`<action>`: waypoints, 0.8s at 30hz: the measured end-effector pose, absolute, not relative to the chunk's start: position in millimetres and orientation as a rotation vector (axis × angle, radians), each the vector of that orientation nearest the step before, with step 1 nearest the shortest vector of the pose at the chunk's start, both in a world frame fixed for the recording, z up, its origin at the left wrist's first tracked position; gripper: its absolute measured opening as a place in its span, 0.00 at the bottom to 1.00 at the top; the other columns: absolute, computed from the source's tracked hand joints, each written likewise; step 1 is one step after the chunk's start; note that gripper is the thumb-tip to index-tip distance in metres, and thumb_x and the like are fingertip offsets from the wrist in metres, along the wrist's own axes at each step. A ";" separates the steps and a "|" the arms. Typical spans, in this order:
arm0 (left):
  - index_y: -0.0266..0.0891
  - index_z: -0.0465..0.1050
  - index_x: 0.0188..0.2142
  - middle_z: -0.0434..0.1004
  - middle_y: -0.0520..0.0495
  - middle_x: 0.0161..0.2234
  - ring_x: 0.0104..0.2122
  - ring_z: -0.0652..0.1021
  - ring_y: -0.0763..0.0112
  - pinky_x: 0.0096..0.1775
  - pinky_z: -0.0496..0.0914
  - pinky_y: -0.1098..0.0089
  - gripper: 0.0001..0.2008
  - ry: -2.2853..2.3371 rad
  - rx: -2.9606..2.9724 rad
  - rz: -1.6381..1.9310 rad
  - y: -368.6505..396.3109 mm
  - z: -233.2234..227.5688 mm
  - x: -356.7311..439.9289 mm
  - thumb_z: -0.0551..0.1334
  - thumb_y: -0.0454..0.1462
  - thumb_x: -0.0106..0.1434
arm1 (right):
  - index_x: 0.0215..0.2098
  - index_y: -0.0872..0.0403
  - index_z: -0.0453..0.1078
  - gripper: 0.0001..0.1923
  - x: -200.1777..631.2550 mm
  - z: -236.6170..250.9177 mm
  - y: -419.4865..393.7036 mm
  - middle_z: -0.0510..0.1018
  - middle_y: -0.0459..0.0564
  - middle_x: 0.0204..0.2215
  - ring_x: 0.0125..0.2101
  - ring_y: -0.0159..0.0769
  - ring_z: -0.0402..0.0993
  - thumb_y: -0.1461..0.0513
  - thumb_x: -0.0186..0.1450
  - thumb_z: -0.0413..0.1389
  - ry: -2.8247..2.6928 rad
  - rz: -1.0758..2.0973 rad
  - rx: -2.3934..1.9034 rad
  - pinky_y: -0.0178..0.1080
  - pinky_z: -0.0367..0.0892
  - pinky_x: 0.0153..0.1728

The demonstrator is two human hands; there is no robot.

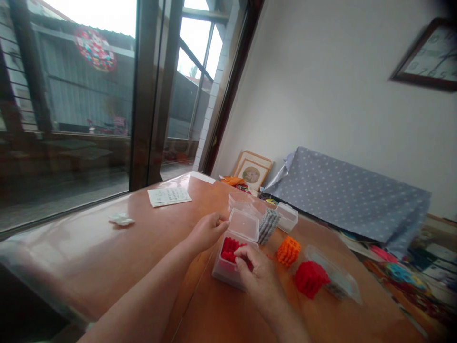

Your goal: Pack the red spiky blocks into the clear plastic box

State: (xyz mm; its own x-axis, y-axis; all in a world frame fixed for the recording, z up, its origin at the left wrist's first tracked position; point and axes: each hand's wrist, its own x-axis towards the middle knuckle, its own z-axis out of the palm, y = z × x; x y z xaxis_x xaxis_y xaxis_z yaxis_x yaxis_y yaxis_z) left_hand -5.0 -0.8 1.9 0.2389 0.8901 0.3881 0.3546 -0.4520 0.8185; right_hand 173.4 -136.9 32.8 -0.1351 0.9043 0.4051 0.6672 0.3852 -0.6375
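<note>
Brown table (107,271), glossy. On it, clear box (224,274), lid (243,226) swung open on the far side. Right hand (259,274) over the box opening, thumb and forefinger curled close; can't tell if a piece is pinched. Left hand (209,232) at the lid's left edge, fingers bent, hold on it unclear. Red stack (310,280) right of the right hand; grey stack (268,227) beside lid; orange stack (288,251) between those two. Red pieces (230,248) inside the box.
</note>
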 end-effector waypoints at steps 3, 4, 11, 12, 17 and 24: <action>0.38 0.78 0.39 0.79 0.49 0.28 0.29 0.76 0.67 0.30 0.63 0.71 0.17 1.145 1.927 1.179 -2.0 3.7 -5.5 0.60 0.49 0.66 | 0.38 0.49 0.75 0.09 171.1 28.6 -136.1 0.80 0.47 0.36 0.38 0.39 0.75 0.66 0.66 0.53 -1.922 0.375 -1.357 0.36 0.66 0.39; 0.38 0.78 0.39 0.79 0.49 0.28 0.28 0.76 0.66 0.30 0.63 0.71 0.17 1.149 1.926 1.182 -2.0 3.7 -5.5 0.60 0.49 0.65 | 0.38 0.49 0.75 0.10 170.5 27.8 -136.4 0.80 0.47 0.36 0.38 0.39 0.75 0.66 0.66 0.52 -1.934 0.375 -1.356 0.37 0.67 0.39; 0.38 0.78 0.40 0.79 0.50 0.28 0.28 0.76 0.67 0.31 0.63 0.71 0.16 1.154 1.921 1.211 0.1 -0.4 -4.5 0.60 0.48 0.66 | 0.39 0.49 0.73 0.11 169.9 28.8 -139.2 0.79 0.46 0.35 0.37 0.38 0.75 0.67 0.68 0.50 -1.954 0.412 -1.401 0.37 0.66 0.38; 0.38 0.78 0.40 0.79 0.50 0.28 0.28 0.76 0.67 0.31 0.63 0.71 0.16 1.155 1.922 1.211 0.3 -0.7 -4.5 0.60 0.48 0.66 | 0.39 0.49 0.73 0.11 170.3 28.9 -139.3 0.79 0.46 0.34 0.37 0.39 0.75 0.67 0.68 0.50 -1.955 0.401 -1.415 0.37 0.66 0.38; 0.38 0.78 0.40 0.78 0.50 0.28 0.29 0.76 0.67 0.30 0.63 0.71 0.16 1.160 1.931 1.201 -0.2 0.3 -5.3 0.60 0.48 0.66 | 0.38 0.50 0.73 0.10 172.1 29.2 -140.5 0.79 0.47 0.34 0.37 0.40 0.75 0.66 0.68 0.50 -1.978 0.345 -1.433 0.37 0.65 0.38; 0.38 0.77 0.38 0.78 0.50 0.28 0.28 0.75 0.68 0.30 0.63 0.71 0.15 1.156 1.936 1.200 -1.8 2.7 -3.8 0.59 0.47 0.66 | 0.40 0.50 0.74 0.10 174.7 29.8 -140.9 0.80 0.47 0.36 0.38 0.39 0.75 0.66 0.68 0.52 -1.952 0.336 -1.381 0.36 0.65 0.39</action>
